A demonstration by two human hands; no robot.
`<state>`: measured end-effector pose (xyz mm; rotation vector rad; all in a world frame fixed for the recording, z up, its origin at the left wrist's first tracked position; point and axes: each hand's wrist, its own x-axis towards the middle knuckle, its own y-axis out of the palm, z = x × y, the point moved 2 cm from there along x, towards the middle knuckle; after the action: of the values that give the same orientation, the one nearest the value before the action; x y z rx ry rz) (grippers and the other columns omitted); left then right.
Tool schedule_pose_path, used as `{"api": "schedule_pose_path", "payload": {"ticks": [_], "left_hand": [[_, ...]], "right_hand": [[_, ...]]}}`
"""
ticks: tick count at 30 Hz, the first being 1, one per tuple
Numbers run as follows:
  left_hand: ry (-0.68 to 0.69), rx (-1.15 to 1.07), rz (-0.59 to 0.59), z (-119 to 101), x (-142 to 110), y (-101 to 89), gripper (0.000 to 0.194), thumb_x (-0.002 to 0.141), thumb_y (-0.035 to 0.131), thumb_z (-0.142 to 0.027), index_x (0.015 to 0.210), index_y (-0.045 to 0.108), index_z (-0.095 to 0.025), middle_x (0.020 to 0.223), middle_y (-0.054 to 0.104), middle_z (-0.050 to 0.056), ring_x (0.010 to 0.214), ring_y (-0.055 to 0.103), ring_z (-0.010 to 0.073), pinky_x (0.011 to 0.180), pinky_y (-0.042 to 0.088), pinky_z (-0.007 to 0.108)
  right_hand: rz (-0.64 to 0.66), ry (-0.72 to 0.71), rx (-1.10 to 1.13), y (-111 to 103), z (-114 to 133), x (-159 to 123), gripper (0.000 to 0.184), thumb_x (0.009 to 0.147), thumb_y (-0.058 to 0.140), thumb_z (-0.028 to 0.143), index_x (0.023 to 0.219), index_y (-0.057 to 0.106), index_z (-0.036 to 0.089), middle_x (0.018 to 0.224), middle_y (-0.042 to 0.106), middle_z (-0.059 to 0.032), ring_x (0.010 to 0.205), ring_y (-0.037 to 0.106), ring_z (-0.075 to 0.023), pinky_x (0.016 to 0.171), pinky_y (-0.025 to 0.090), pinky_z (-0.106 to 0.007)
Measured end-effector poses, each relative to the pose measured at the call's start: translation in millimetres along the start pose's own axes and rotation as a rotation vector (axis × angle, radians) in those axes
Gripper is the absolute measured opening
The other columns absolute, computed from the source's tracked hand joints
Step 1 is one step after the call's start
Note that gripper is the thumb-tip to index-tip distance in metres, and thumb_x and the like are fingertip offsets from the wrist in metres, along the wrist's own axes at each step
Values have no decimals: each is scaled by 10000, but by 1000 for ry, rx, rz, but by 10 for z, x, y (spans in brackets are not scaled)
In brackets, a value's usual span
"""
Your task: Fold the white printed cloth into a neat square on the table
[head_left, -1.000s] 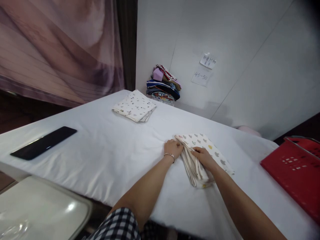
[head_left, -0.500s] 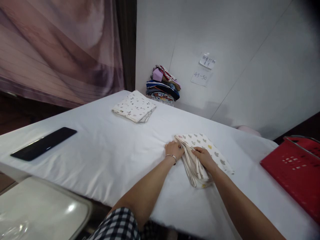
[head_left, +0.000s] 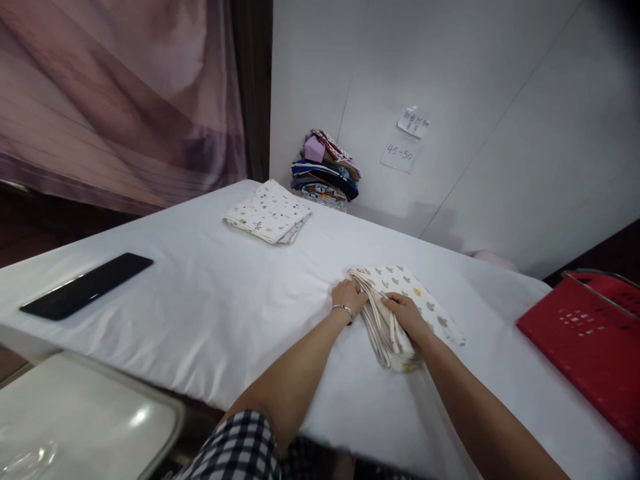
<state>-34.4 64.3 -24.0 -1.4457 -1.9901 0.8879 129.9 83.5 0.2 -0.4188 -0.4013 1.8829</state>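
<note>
A white cloth (head_left: 425,297) printed with grey and yellow shapes lies folded in layers on the white-covered table (head_left: 215,300). My left hand (head_left: 349,297) grips the layered edge at the cloth's left side, its fingertips partly hidden in the folds. My right hand (head_left: 406,315) is closed on the upper layer, thumb on top and fingers hidden beneath. Between the two hands the near edge is lifted and bunched into several layers. A second folded cloth (head_left: 270,212), white with small dark prints, rests farther back on the table, apart from both hands.
A black flat slab (head_left: 87,287) lies at the table's left. At the right stands a red basket (head_left: 585,340) with a metal handle. Behind the table is a stack of folded fabrics (head_left: 326,170) by the wall. A pale glossy surface (head_left: 85,413) sits at lower left.
Both hands keep their hold on the cloth. The lower bunched end of the cloth has risen slightly; the view has shifted a little. Otherwise the scene looks the same.
</note>
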Motion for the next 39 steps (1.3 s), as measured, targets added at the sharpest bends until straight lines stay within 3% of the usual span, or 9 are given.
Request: {"api": "schedule_pose_path", "payload": {"ticks": [10,15,21,25,28,33,39], "left_hand": [[-62,-51,33,-31,-50,-20,95,738,517,-289,787,530,-209,837,643,41,808,598,203,661,413,281],[-105,-185,30,-51,-59,-13,205,739,536,-315,919,506,-222,858,655,37,830,615,212,685,432,286],[-212,-400,128,-36,-16,-46,362,701,585,-372,997,487,-188,987,655,78,896,621,224,722,454,281],[-159,-325,170,-81,-77,-69,543,638,646,-459,1065,454,-183,1019,646,96,924,615,256,736,453,302],[-111,-279,196,-112,-124,-51,523,649,644,-400,1081,438,-189,1008,648,94,920,619,257,733,452,305],[-172,-271,186,-78,-94,-25,467,643,643,-335,1047,457,-191,998,643,93,912,618,255,731,453,304],[-253,-318,164,-6,-42,18,498,646,628,-360,1074,462,-169,1009,645,106,912,620,262,741,460,317]], "right_hand": [[-15,-22,-3,25,-38,33,299,699,568,417,805,671,157,681,631,0,668,540,-161,644,407,-261],[-3,-41,-33,41,-22,47,293,704,553,422,766,664,159,669,625,-1,670,538,-163,638,399,-262],[-7,-52,-54,45,-19,41,306,711,549,421,806,675,159,719,649,-10,718,557,-177,678,408,-271],[26,-62,-33,43,1,26,315,719,542,410,840,684,157,751,664,-21,739,570,-183,689,419,-276],[32,-39,-5,39,-1,11,325,713,549,398,874,686,151,755,668,-27,721,574,-182,673,427,-280],[25,-34,-18,41,-23,3,311,719,554,397,868,686,159,736,663,-15,695,576,-174,653,428,-274],[-13,-167,-151,67,92,-71,305,755,519,386,889,686,169,833,681,-31,795,591,-198,733,438,-299]]}}
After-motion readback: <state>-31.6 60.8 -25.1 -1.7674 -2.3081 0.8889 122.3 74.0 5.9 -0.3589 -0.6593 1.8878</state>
